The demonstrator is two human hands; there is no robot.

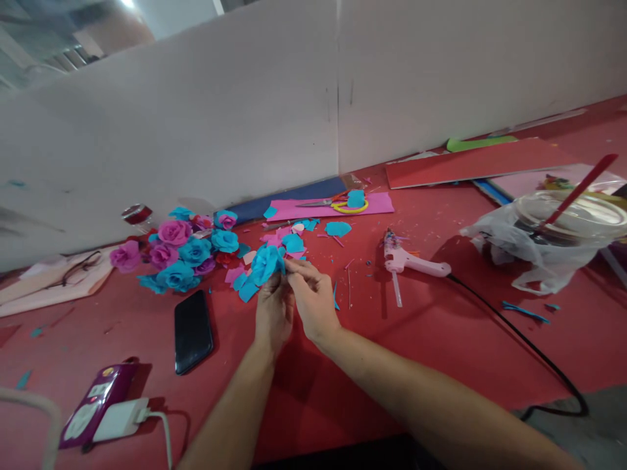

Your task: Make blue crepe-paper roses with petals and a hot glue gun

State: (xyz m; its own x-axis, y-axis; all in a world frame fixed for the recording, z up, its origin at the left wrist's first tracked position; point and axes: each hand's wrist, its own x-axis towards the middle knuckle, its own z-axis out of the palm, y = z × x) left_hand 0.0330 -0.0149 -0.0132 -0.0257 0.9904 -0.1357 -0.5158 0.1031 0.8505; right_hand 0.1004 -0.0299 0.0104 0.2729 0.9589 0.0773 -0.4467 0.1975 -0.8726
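Blue paper rose (267, 263): I'm holding it over the red table (304, 418), near loose cut petals (337, 228) | my right hand (313, 297) is pinching its edge | my left hand (275, 307) is gripping its base, partly hidden | risk: pinching too hard could tear thin paper.

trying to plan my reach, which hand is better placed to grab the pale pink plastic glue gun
Probably the right hand: it is nearer the glue gun. The left hand is farther off, below the ruffled blue paper flower, and seems to hold it. The right hand seems to pinch the flower's edge.
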